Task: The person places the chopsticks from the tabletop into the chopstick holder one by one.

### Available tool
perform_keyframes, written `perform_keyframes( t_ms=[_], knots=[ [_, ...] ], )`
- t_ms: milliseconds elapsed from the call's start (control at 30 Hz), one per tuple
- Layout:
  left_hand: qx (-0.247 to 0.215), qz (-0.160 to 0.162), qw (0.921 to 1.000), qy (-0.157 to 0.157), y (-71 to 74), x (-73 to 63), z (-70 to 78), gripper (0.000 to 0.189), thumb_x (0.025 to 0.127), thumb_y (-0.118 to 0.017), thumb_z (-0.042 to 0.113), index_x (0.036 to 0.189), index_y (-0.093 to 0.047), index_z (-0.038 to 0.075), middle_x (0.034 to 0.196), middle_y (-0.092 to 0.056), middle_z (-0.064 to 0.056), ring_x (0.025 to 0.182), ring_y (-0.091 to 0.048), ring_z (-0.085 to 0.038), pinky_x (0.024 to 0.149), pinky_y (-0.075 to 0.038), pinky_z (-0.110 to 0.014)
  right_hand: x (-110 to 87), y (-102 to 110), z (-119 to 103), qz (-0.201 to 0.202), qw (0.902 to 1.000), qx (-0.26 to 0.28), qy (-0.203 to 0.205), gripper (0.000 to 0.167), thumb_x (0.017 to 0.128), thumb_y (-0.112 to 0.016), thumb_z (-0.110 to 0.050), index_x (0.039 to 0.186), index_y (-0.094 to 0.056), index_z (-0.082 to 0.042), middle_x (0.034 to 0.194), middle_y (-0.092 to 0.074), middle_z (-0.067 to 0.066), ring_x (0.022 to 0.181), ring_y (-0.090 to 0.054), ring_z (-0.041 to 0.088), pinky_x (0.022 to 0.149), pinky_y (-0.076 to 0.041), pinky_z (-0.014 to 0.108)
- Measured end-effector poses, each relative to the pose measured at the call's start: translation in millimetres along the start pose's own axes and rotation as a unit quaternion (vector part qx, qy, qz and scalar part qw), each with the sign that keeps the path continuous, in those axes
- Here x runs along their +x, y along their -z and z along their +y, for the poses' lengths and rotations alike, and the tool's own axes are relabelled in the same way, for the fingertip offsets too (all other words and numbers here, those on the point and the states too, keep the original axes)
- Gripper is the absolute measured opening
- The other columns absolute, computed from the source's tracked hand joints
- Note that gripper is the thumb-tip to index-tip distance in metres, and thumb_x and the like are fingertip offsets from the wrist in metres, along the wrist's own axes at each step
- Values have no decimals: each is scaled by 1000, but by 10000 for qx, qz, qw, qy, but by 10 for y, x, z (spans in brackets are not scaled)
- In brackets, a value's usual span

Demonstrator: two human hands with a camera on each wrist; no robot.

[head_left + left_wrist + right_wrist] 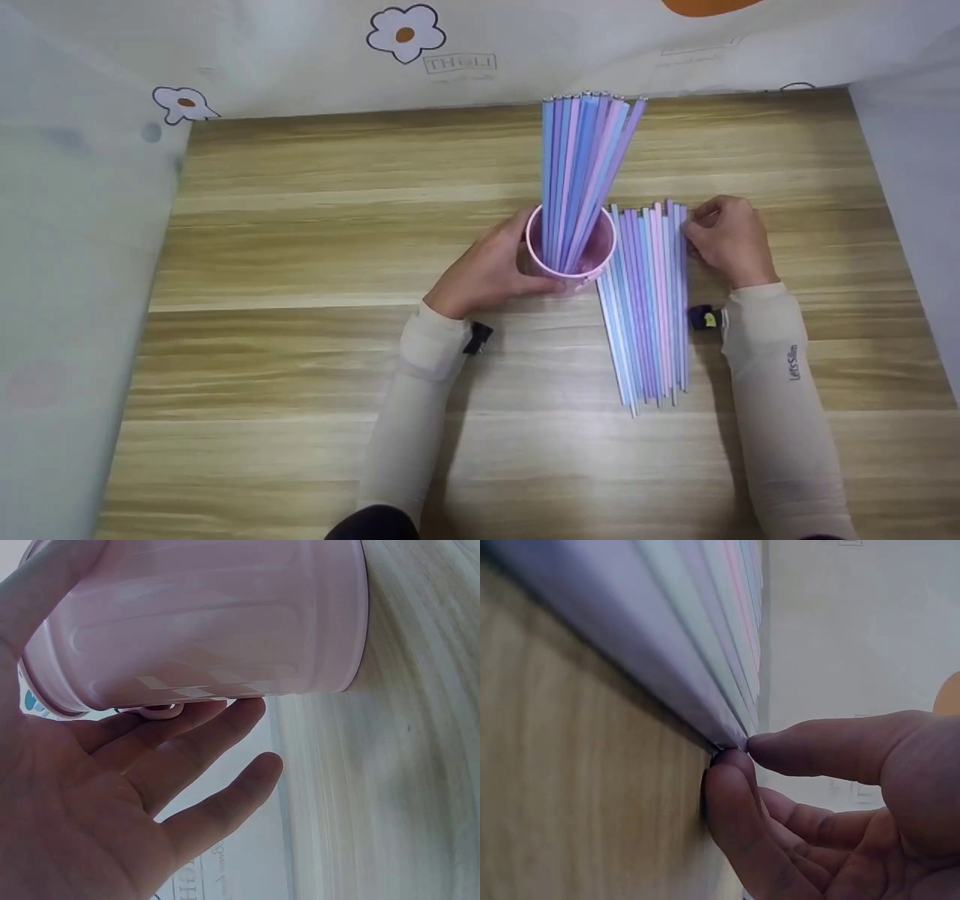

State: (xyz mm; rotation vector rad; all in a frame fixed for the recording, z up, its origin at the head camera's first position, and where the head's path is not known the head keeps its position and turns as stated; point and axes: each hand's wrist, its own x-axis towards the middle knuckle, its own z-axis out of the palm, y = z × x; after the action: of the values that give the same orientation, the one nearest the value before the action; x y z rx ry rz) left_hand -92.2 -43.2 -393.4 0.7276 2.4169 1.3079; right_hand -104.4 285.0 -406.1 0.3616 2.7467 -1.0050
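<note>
My left hand grips a pink cup, thumb on the near side and fingers round the far side. Blue, purple and pink pencil-like sticks stand in it, leaning toward the back, with silvery upper ends. To the cup's right, a row of similar pastel sticks lies side by side on the table. At that row's far right end, my right hand pinches the tip of the outermost purple stick between thumb and fingers. This stick still lies alongside the others.
The wood-grain table spreads out around the hands. A pale cloth printed with flowers hangs along the back edge, and pale sheets border both sides. Black wrist devices sit at the inner sides of both sleeves.
</note>
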Motion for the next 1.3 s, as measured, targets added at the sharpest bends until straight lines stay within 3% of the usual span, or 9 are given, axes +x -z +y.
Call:
perform_keyframes(
  t_ms=[200,367,667,900,1000,1133,1200,1300],
  knots=[
    [38,8,10000,-49,8,-11,-13,98,75,-89,32,153,-33,11,144,-51,-3,129,-48,-12,110,-35,-25,-50,-28,-42,158,9993,-305,177,32,92,-61,-13,109,-66,14,103,-66,31,90,-63,41,74,-52,44],
    [-3,14,10000,-69,7,-8,-14,99,74,-89,32,153,-34,11,144,-51,-3,128,-48,-11,109,-35,-25,-71,-72,-97,254,9983,-497,138,31,92,-59,-10,107,-67,15,106,-65,35,93,-62,47,80,-52,55],
    [-3,-17,10000,-58,-19,-1,-7,100,74,-89,33,154,-32,12,144,-50,-3,129,-48,-11,110,-35,-25,-125,-62,-101,234,9965,-790,151,25,89,-63,-5,102,-69,16,101,-66,36,84,-64,45,69,-55,51],
    [-38,1,10000,-30,-19,-30,-10,99,74,-89,34,153,-33,12,144,-50,-2,129,-48,-11,110,-35,-26,-110,-45,-65,183,9964,-816,163,20,86,-65,-7,76,-71,9,72,-66,20,59,-56,26,46,-43,30],
    [-30,-10,10000,-5,-11,-37,-9,99,75,-88,34,153,-32,12,144,-50,-2,129,-47,-11,110,-35,-26,-100,13,-73,142,9970,-750,105,22,86,-64,-11,81,-70,10,77,-66,22,63,-58,29,50,-48,35],
    [43,6,10000,-38,0,-25,-7,98,75,-88,33,153,-33,11,144,-50,-3,130,-47,-12,110,-35,-25,-131,157,-126,278,9970,-698,163,32,91,-57,-14,102,-66,15,96,-66,31,77,-62,37,64,-52,44],
    [77,5,9999,-77,2,-14,-7,98,76,-88,34,153,-33,10,144,-50,-4,130,-47,-12,110,-34,-25,-161,237,-168,367,9971,-624,245,35,92,-51,-15,107,-63,16,98,-66,32,73,-64,33,62,-52,39],
    [96,8,9999,-89,8,-22,-8,98,76,-88,34,153,-33,10,145,-50,-4,130,-46,-12,110,-34,-25,-207,327,-266,422,9985,-107,346,34,96,-47,-14,111,-58,14,87,-69,24,58,-65,19,51,-52,27]
  ],
)
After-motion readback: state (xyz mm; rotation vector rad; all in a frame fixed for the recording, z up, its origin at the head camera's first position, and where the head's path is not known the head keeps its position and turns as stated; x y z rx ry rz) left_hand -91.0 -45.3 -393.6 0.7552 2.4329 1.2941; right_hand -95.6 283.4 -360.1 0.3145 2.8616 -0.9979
